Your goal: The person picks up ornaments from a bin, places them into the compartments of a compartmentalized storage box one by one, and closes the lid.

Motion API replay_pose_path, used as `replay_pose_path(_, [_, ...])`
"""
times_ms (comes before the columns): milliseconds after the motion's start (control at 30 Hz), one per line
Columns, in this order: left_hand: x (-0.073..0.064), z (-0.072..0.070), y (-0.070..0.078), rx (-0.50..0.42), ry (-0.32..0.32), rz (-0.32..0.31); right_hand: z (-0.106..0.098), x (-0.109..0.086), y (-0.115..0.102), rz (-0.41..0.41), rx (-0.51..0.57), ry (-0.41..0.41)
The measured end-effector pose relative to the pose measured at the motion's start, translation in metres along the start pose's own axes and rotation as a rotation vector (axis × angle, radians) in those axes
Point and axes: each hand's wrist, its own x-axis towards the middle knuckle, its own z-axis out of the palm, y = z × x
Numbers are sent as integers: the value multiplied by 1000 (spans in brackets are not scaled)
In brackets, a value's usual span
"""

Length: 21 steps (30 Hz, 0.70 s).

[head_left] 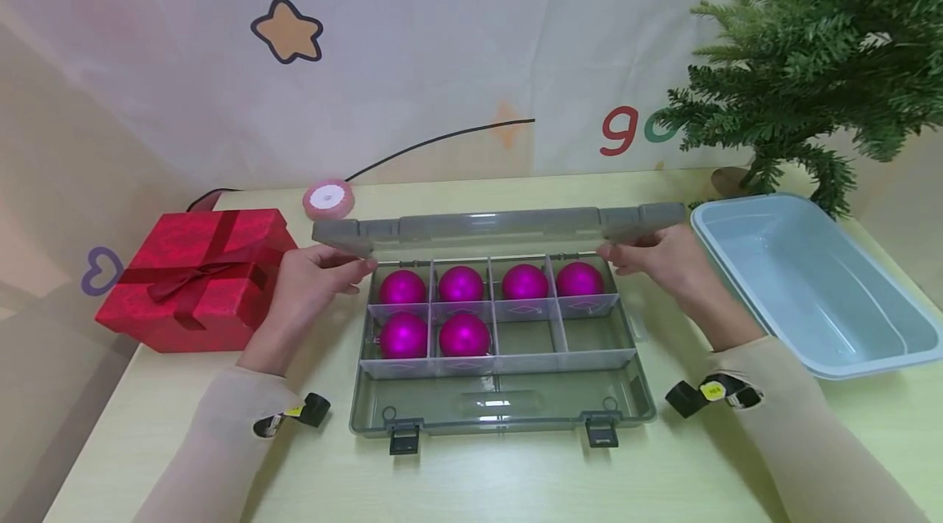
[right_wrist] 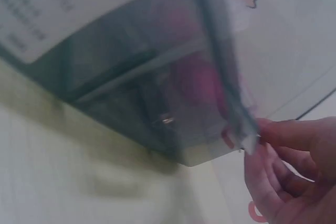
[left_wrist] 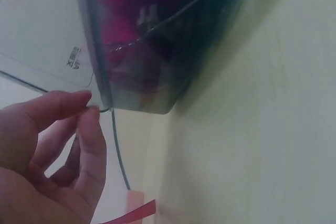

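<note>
A transparent grey plastic case [head_left: 552, 396] lies on the table between my hands, its lid [head_left: 501, 224] raised at the far side. Inside, shiny magenta balls [head_left: 464, 335] occupy the back row and the two left compartments of the row before it. My left hand [head_left: 309, 281] pinches the lid's left edge between thumb and fingers; the left wrist view shows this pinch at the corner. At the opposite end, my right hand [head_left: 659, 261] grips the lid's right edge, thumb and fingertips meeting there in the right wrist view. Two dark latches [head_left: 403, 437] hang at the case's front.
A red gift box [head_left: 177, 261] with a dark ribbon sits left of the left hand. Behind the case is a pink ribbon roll [head_left: 328, 199]. On the right stand a pale blue basin [head_left: 832, 286] and an artificial fir tree [head_left: 810, 56]. A printed cloth [head_left: 427, 40] hangs behind.
</note>
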Motion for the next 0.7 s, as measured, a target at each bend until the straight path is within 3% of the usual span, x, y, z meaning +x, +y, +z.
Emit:
replay_pose_path(167, [1,-6,2,-20,-67,-18,-6,2,0,-28,99,-79])
replay_pose_path(367, [1,-12,4,-137,-146,-17,-18,-3,3,-71,262,-209])
replay_pose_path(467, [-1,-15,7,-131,-141,-28,-25,-5,0,-42,206,-246])
replay_pose_path(600, [-4,-17,12,-48,-106,-65,-27,-7,-10,86,119,-244])
replay_pose_path(700, [-5,-18,15,-26,-104,-96,-24,-8,-17,134,101,-242])
